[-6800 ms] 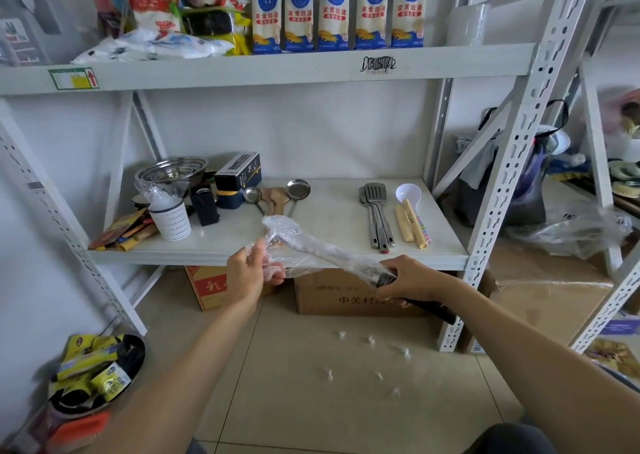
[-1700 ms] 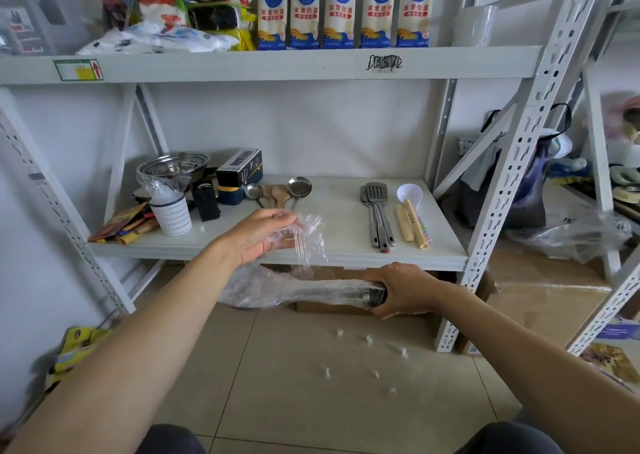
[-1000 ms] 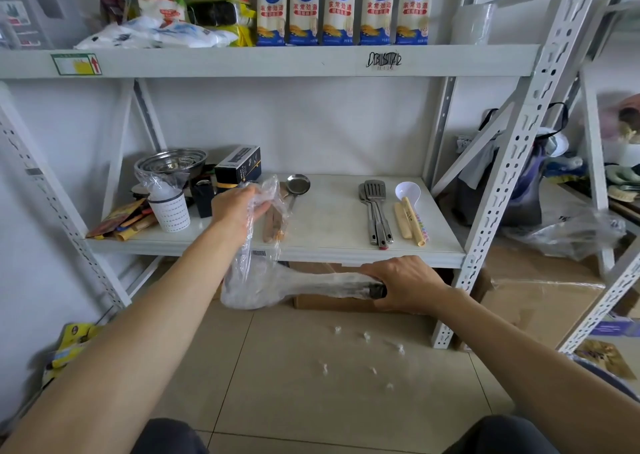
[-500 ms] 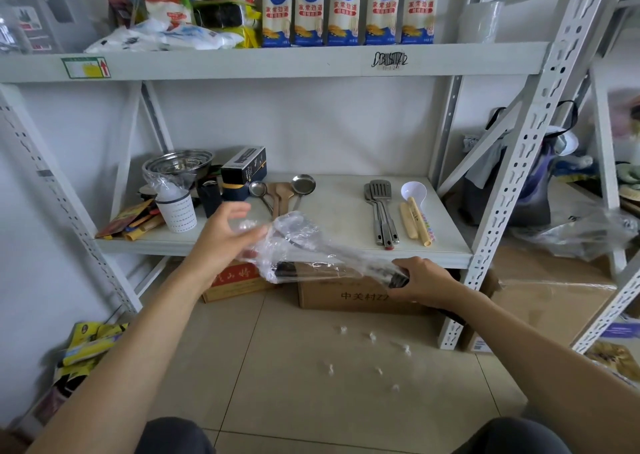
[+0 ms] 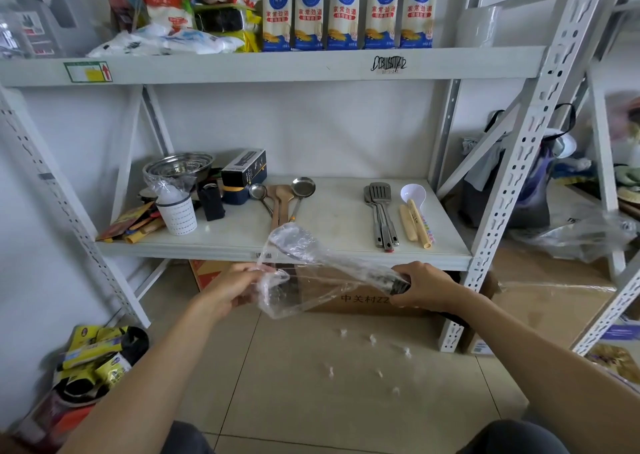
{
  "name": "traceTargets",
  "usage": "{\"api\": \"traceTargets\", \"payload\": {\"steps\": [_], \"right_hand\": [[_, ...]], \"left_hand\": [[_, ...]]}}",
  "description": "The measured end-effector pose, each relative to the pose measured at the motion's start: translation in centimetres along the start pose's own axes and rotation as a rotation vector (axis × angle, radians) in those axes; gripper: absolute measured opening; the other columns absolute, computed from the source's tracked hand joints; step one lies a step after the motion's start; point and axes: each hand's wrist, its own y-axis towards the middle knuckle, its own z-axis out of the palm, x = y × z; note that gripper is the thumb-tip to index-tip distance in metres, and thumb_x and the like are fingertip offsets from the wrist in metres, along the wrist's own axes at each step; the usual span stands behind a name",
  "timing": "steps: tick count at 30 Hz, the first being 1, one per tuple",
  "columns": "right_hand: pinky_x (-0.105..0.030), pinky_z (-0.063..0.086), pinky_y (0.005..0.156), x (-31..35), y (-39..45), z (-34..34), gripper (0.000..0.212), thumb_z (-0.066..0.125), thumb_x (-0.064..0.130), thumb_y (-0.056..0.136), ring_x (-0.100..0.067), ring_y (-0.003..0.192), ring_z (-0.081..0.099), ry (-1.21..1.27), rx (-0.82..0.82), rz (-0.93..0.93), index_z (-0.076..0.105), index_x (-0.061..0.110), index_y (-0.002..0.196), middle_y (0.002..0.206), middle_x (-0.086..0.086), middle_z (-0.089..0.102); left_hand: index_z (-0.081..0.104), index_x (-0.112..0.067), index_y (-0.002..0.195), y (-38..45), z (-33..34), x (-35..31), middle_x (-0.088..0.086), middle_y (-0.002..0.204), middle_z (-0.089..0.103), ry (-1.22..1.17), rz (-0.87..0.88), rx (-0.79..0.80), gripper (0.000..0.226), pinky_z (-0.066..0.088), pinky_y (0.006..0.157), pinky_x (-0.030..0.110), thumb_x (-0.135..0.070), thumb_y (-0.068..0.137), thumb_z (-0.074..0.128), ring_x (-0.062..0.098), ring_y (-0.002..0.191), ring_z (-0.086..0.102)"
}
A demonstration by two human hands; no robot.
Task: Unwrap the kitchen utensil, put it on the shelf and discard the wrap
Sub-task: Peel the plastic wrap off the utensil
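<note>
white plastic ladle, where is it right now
In the head view the white plastic ladle lies on the lower shelf, right end, between the metal spatulas and the shelf post.

Mid-frame, the white shelf (image 5: 332, 211) is carrying ladles (image 5: 301, 190), metal spatulas (image 5: 380, 211) and a white cup (image 5: 176, 214) (holed, at left).

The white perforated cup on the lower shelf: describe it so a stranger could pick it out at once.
Look at the lower shelf of the white metal rack, toward its left end. In front of the stacked steel bowls stands the white perforated cup, upright. It alone is white with rows of small slots, and crinkled clear plastic pokes out of its top.
</note>
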Motion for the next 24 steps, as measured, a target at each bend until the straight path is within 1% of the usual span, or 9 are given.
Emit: {"api": "traceTargets", "payload": {"steps": [2,4,7,10,12,14,17,20,24], "right_hand": [[-0.027,0.034,0.052,-0.6,-0.1,-0.1,0.026,0.074,0.036,0.073,-0.011,0.054,0.047,0.046,0.017,0.042,0.055,0.017,0.073,0.063,0.001,0.056],[-0.03,0.043,0.056,-0.8,-0.2,-0.1,0.03,0.075,0.033,0.074,-0.013,0.057,0.055,0.141,0.042,0.07,0.061,0.008,0.083,0.07,-0.007,0.063],[-0.031,0.052,0.06,-0.3,-0.1,-0.1,0.032,0.076,0.027,0.074,-0.015,0.058,0.06,0.319,0.063,0.054,0.064,0.001,0.089,0.072,-0.009,0.065],[-0.026,0.054,0.058,0.6,0.2,-0.1,0.028,0.076,0.02,0.076,-0.012,0.055,0.06,0.409,0.065,0.015,0.065,-0.001,0.091,0.07,-0.008,0.066],[-0.026,0.054,0.055,1.1,0.5,-0.2,0.025,0.077,0.018,0.077,-0.012,0.052,0.06,0.424,0.056,-0.004,0.064,-0.001,0.088,0.067,-0.007,0.065],[-0.026,0.053,0.052,1.3,0.7,-0.3,0.024,0.078,0.017,0.076,-0.014,0.05,0.059,0.432,0.034,-0.015,0.064,0.0,0.086,0.065,-0.007,0.063],[-0.025,0.052,0.05,1.7,0.7,-0.2,0.023,0.079,0.018,0.076,-0.012,0.049,0.057,0.433,0.011,-0.051,0.065,0.003,0.087,0.063,-0.005,0.062],[-0.025,0.048,0.053,2.0,0.4,-0.1,0.025,0.078,0.028,0.077,-0.01,0.056,0.055,0.347,-0.003,-0.108,0.064,0.008,0.084,0.067,-0.008,0.061],[-0.027,0.036,0.057,2.0,-0.2,-0.4,0.03,0.071,0.045,0.072,-0.007,0.056,0.042,0.107,-0.017,-0.185,0.055,0.019,0.074,0.066,-0.005,0.058]], "left_hand": [[0.078,-0.025,0.092,0.0,-1.0,0.4,0.006,0.089,0.075,-0.11,0.028,0.014,0.014,0.047,0.071,0.031,-0.023,0.08,0.072,0.017,0.075,0.062],[0.077,-0.022,0.1,0.0,-1.7,0.8,0.006,0.088,0.073,-0.171,0.05,0.008,0.025,0.046,0.072,0.034,-0.029,0.076,0.075,0.018,0.075,0.06],[0.077,-0.012,0.098,0.8,-1.7,1.9,0.004,0.072,0.071,-0.253,-0.004,-0.106,0.021,0.044,0.048,0.021,-0.016,0.077,0.073,0.012,0.057,0.055],[0.076,-0.005,0.091,1.4,-0.9,2.7,0.01,0.082,0.073,-0.278,-0.116,-0.1,0.018,0.042,0.034,0.016,-0.011,0.074,0.073,0.01,0.048,0.056],[0.067,-0.001,0.101,1.6,-0.4,2.6,0.014,0.09,0.065,-0.316,-0.113,-0.011,0.016,0.048,0.04,0.018,-0.005,0.089,0.057,0.011,0.051,0.063],[0.057,0.002,0.118,2.2,0.0,2.3,0.014,0.099,0.066,-0.393,-0.097,0.073,0.026,0.056,0.055,0.022,-0.01,0.098,0.045,0.008,0.072,0.072],[0.052,0.003,0.124,3.4,0.9,1.8,0.021,0.117,0.068,-0.667,-0.245,0.228,0.067,0.057,0.076,0.046,-0.055,0.093,0.042,0.032,0.108,0.065],[0.045,0.012,0.125,3.9,1.7,0.2,0.033,0.12,0.061,-0.857,-0.252,0.375,0.101,0.053,0.086,0.052,-0.078,0.081,0.033,0.043,0.114,0.058],[0.031,-0.009,0.147,4.2,0.5,-1.9,0.026,0.119,0.065,-1.029,-0.078,0.504,0.082,0.054,0.083,0.052,-0.069,0.09,0.035,0.043,0.108,0.063]]}}
